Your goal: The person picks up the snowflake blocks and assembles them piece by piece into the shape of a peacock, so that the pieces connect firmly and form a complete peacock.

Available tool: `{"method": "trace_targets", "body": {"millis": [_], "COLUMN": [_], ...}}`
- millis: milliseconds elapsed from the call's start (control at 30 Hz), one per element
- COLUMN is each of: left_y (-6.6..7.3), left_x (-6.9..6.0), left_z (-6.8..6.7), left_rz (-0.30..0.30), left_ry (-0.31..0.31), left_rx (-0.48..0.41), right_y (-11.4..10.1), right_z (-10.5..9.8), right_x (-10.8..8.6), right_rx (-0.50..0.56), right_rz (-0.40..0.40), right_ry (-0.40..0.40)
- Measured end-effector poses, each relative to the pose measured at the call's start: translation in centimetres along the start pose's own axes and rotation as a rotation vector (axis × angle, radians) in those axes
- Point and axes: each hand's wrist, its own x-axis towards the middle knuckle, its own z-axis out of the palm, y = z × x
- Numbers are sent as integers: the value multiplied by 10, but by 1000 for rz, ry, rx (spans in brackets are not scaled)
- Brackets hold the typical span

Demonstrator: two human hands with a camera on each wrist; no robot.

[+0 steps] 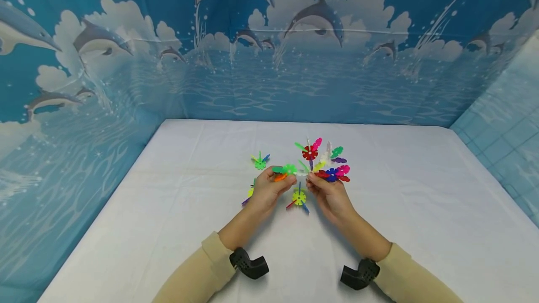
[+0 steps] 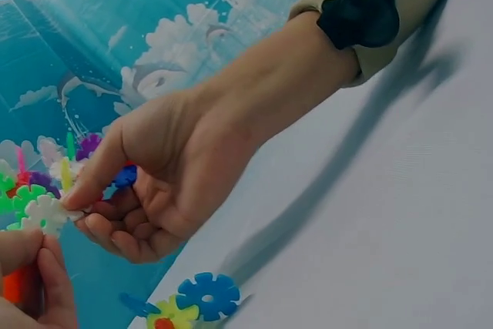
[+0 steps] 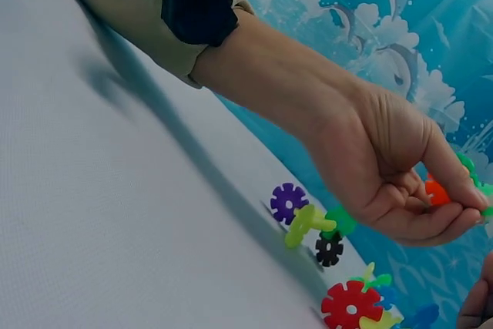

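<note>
My left hand point(image 1: 267, 191) grips a cluster of plastic snowflake discs, among them a green disc point(image 1: 289, 169) and an orange disc point(image 1: 280, 177). Opposite it, my right hand point(image 1: 332, 195) pinches a white snowflake disc point(image 2: 45, 213) between thumb and fingers. The two hands nearly meet around these pieces. In the right wrist view, orange and green show by the left fingertips point(image 3: 471, 209). Just beyond the right fingers is a cluster with a blue disc point(image 1: 331, 175) and pink and red discs; whether it joins the held piece I cannot tell.
Below the hands, on the white table point(image 1: 168, 228), stands a yellow-centred cluster point(image 1: 299, 197). A green-centred cluster point(image 1: 260, 163) is farther back, and another yellow one point(image 1: 251, 192) is partly behind the left hand. A red-centred cluster point(image 1: 309, 153) and white pieces point(image 1: 326, 153) stand beyond the hands.
</note>
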Motion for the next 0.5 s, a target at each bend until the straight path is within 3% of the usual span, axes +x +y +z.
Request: {"method": "trace_targets", "body": {"millis": [333,400,500], "left_y": [-6,-5,1], "left_x": [1,3,5], "left_z": [-2,-2,-7], "left_rz": [13,14,10], "left_ry": [-17,-19,-73], "left_rx": [40,132,353], "right_y": [-1,-1,-2], "right_z": [-2,-5,-9], "right_x": [2,4,6], "right_rx": [-24,-11,17], "right_rz": [15,29,51], "right_ry": [-14,-25,-35]}}
